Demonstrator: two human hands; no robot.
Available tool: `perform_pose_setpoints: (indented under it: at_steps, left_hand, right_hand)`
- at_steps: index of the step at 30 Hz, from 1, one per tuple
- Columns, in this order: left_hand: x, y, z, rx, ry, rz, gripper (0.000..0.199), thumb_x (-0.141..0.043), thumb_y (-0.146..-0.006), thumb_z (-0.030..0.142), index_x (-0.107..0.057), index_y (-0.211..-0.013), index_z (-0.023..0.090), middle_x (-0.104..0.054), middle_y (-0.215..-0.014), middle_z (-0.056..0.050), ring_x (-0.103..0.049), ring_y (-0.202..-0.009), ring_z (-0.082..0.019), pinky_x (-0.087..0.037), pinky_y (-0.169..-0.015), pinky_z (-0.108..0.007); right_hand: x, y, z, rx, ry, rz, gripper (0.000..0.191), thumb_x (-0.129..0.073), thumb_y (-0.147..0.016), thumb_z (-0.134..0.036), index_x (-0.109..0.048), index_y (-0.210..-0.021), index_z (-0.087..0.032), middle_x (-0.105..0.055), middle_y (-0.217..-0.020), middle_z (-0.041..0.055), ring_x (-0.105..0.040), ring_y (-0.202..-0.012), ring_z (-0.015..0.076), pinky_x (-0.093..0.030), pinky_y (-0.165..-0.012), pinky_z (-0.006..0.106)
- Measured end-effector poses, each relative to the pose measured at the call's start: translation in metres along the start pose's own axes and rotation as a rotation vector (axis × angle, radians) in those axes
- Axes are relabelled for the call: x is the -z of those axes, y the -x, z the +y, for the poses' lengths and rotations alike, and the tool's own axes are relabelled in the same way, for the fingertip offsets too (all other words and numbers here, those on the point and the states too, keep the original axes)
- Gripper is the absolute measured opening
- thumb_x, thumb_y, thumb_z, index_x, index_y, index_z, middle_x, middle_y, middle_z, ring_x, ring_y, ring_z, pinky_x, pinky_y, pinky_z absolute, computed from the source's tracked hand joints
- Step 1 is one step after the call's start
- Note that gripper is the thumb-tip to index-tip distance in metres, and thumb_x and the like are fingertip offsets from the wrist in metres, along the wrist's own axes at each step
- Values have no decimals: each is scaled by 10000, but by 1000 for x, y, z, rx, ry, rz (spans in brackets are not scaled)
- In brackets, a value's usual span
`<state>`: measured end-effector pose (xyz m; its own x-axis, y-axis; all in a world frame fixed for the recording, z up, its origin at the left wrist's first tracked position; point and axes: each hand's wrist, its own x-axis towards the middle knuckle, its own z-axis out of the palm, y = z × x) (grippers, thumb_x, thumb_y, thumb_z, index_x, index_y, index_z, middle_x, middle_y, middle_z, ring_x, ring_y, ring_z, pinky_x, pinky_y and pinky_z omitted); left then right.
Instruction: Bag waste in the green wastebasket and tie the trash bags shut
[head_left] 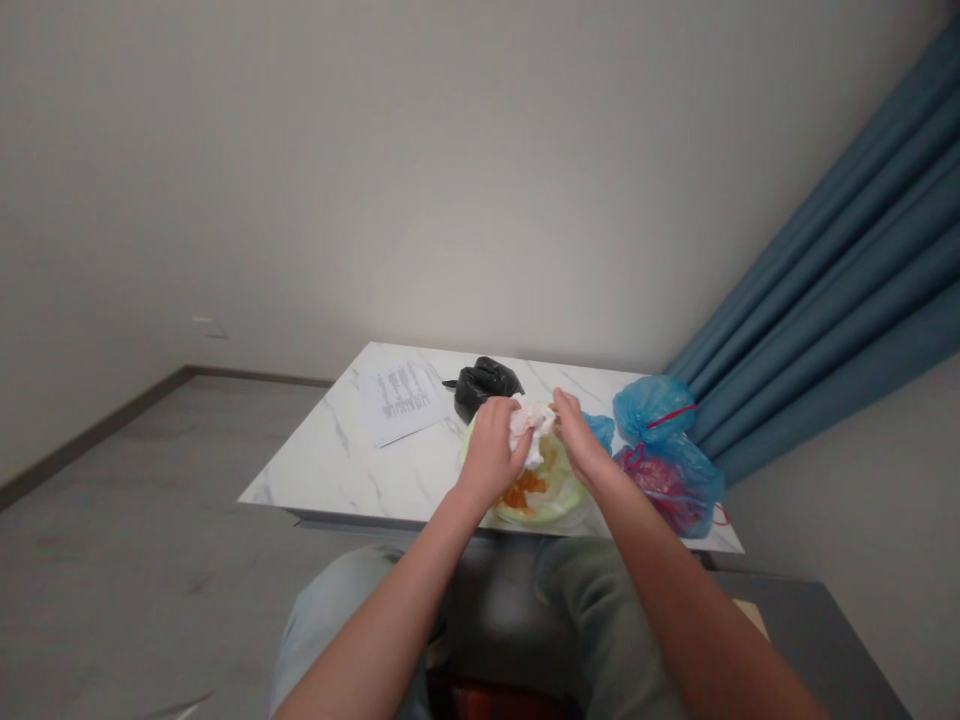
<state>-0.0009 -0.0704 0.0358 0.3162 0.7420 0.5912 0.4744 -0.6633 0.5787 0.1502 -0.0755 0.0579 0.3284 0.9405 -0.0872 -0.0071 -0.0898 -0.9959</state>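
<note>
My left hand [491,448] is closed around a crumpled white tissue [534,425], which bulges out past the thumb and fingers. Just right of the tissue is my right hand [577,432], its fingers stretched out; whether the fingertips touch the tissue I cannot make out. Both hands are over a pale green plastic bag or bag-lined container [566,492] near the table's front edge. Inside it lie orange-brown scraps [523,490], too blurred to name. My hands and wrists hide part of its rim.
On the white marbled table [337,450] are printed paper sheets [405,405] at left and a black plastic bag [484,385] behind my left hand. Blue plastic bags [652,408] with red ties sit at right, beside a blue curtain [840,270]. A wall stands behind.
</note>
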Motion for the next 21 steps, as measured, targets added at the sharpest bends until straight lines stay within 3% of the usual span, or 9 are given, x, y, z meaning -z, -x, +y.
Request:
perform_pose_setpoints:
  at_steps: [3,5,7,11,15,18,21]
  left_hand:
    - [-18,5,-10,140,-110,-193,416,-539,-915,441,-511,-1207,146,-539,-1274,-186,-478,-1254,-312,-375,-1057,-494]
    - [-28,10,-15,220,-181,-341,556,-541,-892,551,-522,-1256,131,-423,-1447,-230,-323,-1406,-380,-283,-1119,-554]
    - [-31,11,-20,245,-219,-411,588,-486,-914,573,-533,-1285,120,-300,-1552,-231,-177,-1477,-399,-222,-1152,-570]
    - [-11,1,-36,191,-238,-299,457,-409,-971,448,-586,-1245,128,-362,-1527,-191,-266,-1453,-333,-249,-1169,-523]
    - [23,-17,-65,345,-243,-192,358,-417,-950,341,-648,-1129,134,-575,-1294,-174,-446,-1320,-293,-333,-1126,-491]
    - [38,-22,-83,377,-193,-233,336,-428,-924,328,-663,-1102,166,-634,-1209,-121,-518,-1240,-254,-360,-1114,-434]
    - [42,-19,-90,415,-169,-332,373,-456,-895,325,-641,-1163,143,-634,-1251,-129,-544,-1231,-254,-375,-1101,-388]
  right_hand:
    - [20,-14,8,-70,54,249,433,-415,-865,-567,-508,-1144,-249,-600,-1244,80,-590,-1125,229,-501,-913,351]
    - [29,-19,12,-108,47,282,385,-419,-858,-517,-512,-1120,-250,-590,-1260,81,-606,-1094,228,-509,-893,347]
    - [35,-22,15,-132,36,283,350,-439,-839,-482,-516,-1092,-253,-587,-1266,80,-619,-1071,225,-516,-869,340]
    - [47,-31,21,-149,78,303,345,-448,-820,-453,-533,-1078,-242,-608,-1223,82,-625,-1049,222,-514,-826,318]
    - [65,-48,31,-113,245,374,342,-423,-840,-409,-576,-1074,-213,-636,-1191,84,-606,-1068,215,-479,-869,307]
    - [74,-58,37,38,469,369,275,-437,-844,-312,-624,-1011,-199,-658,-1145,88,-590,-1071,205,-439,-944,316]
    - [67,-57,40,215,699,178,224,-459,-850,-246,-670,-902,-190,-689,-1041,93,-606,-996,209,-427,-957,336]
